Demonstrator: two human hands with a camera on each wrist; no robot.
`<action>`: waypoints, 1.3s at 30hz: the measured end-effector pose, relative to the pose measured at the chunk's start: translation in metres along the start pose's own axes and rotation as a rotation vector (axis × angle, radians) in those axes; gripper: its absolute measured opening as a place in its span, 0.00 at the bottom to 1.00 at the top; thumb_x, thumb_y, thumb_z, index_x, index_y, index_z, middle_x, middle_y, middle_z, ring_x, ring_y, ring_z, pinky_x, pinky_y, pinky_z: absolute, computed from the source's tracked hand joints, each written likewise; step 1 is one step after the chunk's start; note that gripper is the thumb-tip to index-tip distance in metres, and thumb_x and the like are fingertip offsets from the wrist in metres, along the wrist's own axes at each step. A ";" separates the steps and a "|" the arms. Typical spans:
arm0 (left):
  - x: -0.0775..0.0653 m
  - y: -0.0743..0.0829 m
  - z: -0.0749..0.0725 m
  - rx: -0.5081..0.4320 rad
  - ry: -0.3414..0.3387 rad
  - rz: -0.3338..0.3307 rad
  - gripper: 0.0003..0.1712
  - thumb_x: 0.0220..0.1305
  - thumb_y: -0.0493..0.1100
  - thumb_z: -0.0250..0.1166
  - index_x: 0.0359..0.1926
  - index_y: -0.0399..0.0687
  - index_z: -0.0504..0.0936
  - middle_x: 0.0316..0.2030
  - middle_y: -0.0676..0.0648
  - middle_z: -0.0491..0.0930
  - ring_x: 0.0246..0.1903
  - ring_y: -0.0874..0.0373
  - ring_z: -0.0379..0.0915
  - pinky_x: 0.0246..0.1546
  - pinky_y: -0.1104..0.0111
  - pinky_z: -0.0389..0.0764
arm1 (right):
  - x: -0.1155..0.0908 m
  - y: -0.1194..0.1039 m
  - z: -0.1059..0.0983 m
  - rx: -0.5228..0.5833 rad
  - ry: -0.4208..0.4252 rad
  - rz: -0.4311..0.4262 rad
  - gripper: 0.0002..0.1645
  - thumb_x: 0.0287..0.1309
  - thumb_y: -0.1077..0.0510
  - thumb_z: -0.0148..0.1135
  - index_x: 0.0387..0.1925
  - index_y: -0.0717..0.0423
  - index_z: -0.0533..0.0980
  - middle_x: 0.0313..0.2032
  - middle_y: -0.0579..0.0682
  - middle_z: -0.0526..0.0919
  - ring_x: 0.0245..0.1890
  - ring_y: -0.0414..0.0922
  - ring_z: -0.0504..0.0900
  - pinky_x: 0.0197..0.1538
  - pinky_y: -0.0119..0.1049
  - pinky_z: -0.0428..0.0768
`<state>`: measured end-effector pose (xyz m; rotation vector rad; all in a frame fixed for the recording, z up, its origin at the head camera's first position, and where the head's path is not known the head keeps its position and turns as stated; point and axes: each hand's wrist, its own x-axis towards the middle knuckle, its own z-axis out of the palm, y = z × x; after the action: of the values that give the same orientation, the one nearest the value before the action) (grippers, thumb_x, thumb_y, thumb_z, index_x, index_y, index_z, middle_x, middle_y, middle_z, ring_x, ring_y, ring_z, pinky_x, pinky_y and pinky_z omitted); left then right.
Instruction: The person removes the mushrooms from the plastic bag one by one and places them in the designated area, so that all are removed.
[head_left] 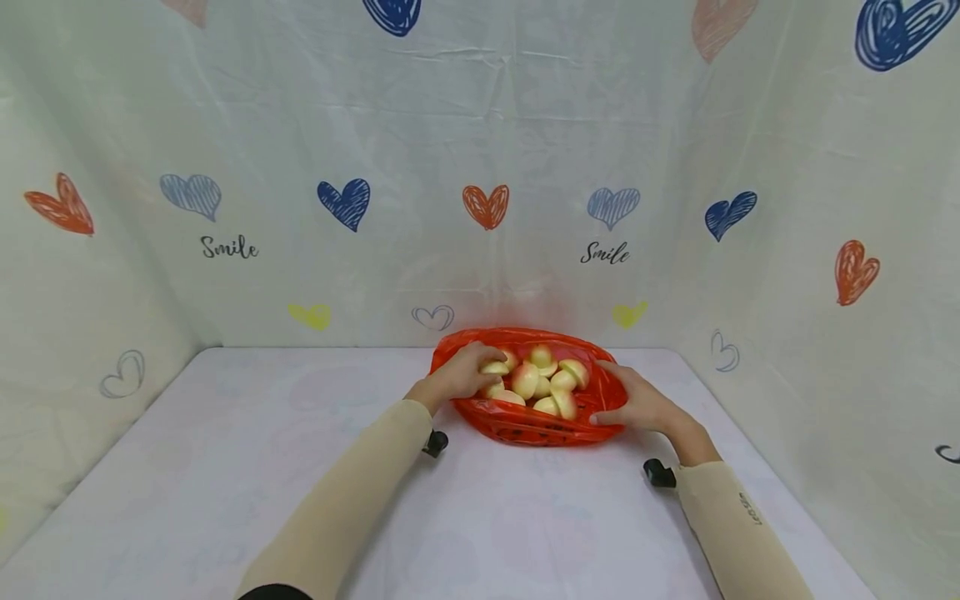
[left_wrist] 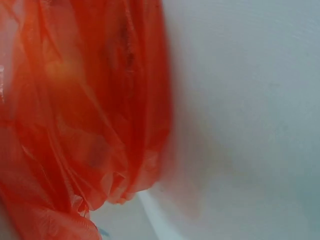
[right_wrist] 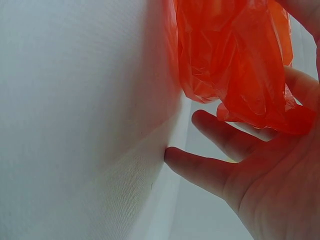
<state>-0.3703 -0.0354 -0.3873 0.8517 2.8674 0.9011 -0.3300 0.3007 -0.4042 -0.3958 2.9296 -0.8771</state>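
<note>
Red bag: pale mushrooms inside
Left hand: left side, grip unclear
Right hand: right side, fingers spread

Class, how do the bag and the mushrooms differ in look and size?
The bag is bright red; the mushrooms are pale yellow with pinkish patches. The bag is thin and crinkled; the mushrooms look smooth and rounded. The bag is larger than any of the mushrooms. Both look shiny in places.

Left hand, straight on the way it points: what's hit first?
Likely the pale pieces just ahead of the left hand, inside the red bag; depth is unclear, so it may already touch one.
</note>
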 end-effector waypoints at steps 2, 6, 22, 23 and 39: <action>-0.001 0.004 -0.003 0.001 0.008 0.001 0.22 0.62 0.45 0.65 0.58 0.51 0.77 0.53 0.49 0.72 0.54 0.54 0.65 0.60 0.60 0.67 | 0.000 0.000 0.000 0.002 0.000 0.000 0.62 0.38 0.39 0.76 0.72 0.48 0.54 0.66 0.59 0.59 0.63 0.61 0.61 0.52 0.58 0.75; -0.005 0.012 -0.010 0.010 0.025 0.012 0.22 0.62 0.44 0.66 0.58 0.51 0.78 0.51 0.49 0.71 0.52 0.55 0.65 0.57 0.62 0.69 | -0.001 0.001 0.000 0.006 -0.002 -0.010 0.63 0.37 0.38 0.76 0.72 0.49 0.54 0.66 0.59 0.59 0.63 0.61 0.61 0.52 0.59 0.74; -0.021 0.034 -0.030 -0.028 0.053 0.107 0.22 0.63 0.46 0.65 0.58 0.54 0.77 0.55 0.50 0.69 0.55 0.55 0.65 0.58 0.62 0.69 | -0.001 0.002 0.000 -0.004 -0.002 -0.015 0.63 0.37 0.37 0.75 0.72 0.49 0.53 0.67 0.61 0.58 0.63 0.63 0.60 0.52 0.61 0.74; -0.023 0.035 -0.032 -0.028 0.057 0.110 0.22 0.63 0.45 0.65 0.58 0.54 0.78 0.55 0.51 0.69 0.55 0.56 0.65 0.58 0.62 0.69 | -0.001 0.001 0.000 -0.006 0.001 -0.010 0.63 0.37 0.37 0.75 0.72 0.48 0.53 0.67 0.61 0.58 0.64 0.62 0.60 0.53 0.60 0.74; -0.083 0.029 -0.062 -0.035 0.114 0.172 0.20 0.60 0.39 0.67 0.54 0.53 0.80 0.53 0.52 0.71 0.52 0.57 0.67 0.52 0.63 0.75 | 0.000 0.000 0.000 0.004 -0.005 0.010 0.63 0.37 0.38 0.76 0.72 0.47 0.53 0.66 0.59 0.59 0.63 0.62 0.61 0.52 0.59 0.75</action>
<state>-0.2957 -0.0895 -0.3320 1.0925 2.8975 1.0456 -0.3298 0.3010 -0.4038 -0.3824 2.9223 -0.8786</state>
